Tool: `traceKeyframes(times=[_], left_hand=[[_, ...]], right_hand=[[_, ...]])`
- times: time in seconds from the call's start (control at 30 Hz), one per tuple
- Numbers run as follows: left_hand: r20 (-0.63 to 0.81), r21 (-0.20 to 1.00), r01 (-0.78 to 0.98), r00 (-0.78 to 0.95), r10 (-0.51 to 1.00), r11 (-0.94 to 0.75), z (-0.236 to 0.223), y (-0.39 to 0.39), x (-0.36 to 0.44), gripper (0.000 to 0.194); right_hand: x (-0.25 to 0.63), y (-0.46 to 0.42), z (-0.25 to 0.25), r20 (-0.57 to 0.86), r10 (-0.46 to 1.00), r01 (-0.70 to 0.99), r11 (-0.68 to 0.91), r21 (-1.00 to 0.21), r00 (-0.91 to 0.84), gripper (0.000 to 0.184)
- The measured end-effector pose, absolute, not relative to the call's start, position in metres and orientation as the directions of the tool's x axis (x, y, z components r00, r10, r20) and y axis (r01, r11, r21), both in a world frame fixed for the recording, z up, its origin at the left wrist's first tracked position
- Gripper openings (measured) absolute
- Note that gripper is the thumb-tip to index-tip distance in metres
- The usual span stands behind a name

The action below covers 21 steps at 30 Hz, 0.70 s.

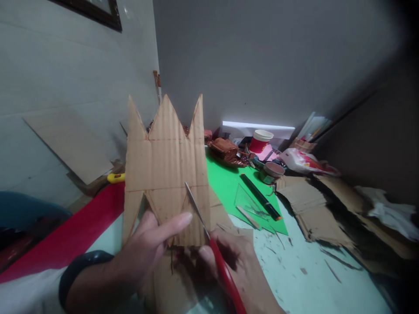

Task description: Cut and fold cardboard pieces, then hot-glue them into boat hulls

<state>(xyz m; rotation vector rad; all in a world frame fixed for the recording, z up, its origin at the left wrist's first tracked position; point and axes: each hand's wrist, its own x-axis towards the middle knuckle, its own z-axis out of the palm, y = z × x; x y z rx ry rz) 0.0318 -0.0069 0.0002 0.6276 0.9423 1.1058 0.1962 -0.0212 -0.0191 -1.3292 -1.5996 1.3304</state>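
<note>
Grey wall (262, 56) backs a pale tabletop (314, 272) littered with brown cardboard scraps. Close to the wearer, the left hand (152, 237) is closed on the lower left of a tan corrugated cardboard piece with pointed top (166, 165), thumb across its front, the other fingers mostly hidden. The right hand (235, 257) is wrapped around red-handled metal scissors (222, 270) at the lower right corner; how wide the blades stand I can't tell, since just one shows. The cardboard rises away from both hands, long axis nearly upright, the left nearer as it actually grips it. That blade slants up and leftward over its front, tip by the lower drawn crossline, just right of a slanting line. Beyond lie a bright green sheet (222, 179) and a black marker with orange ends (261, 197).
</note>
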Motion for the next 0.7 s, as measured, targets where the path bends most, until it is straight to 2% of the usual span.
traceKeyframes(times=[0.17, 0.27, 0.47, 0.6, 0.7], left_hand=[[-0.332, 0.796, -0.487, 0.146, 0.932, 0.360, 0.001, -0.006, 0.032, 0.062], [-0.348, 0.801, -0.454, 0.179, 0.920, 0.391, -0.001, -0.007, 0.031, 0.061], [-0.217, 0.859, -0.420, 0.217, 0.952, 0.292, -0.010, -0.013, 0.031, 0.063], [-0.163, 0.902, -0.370, 0.186, 0.969, 0.223, -0.011, -0.014, 0.031, 0.065], [-0.158, 0.915, -0.343, 0.175, 0.972, 0.210, -0.012, -0.015, 0.030, 0.067]], right_hand=[[0.196, -0.024, -0.013, -0.219, 0.936, 0.168, -0.177, -0.970, -0.277, 0.035], [0.198, -0.026, -0.012, -0.229, 0.925, 0.108, -0.206, -0.973, -0.303, 0.034], [0.203, -0.024, -0.021, -0.060, 0.925, 0.169, 0.005, -0.986, -0.376, 0.034], [0.202, -0.022, -0.020, -0.073, 0.929, 0.271, 0.030, -0.962, -0.363, 0.016], [0.201, -0.022, -0.018, -0.034, 0.924, 0.278, 0.079, -0.957, -0.380, 0.015]])
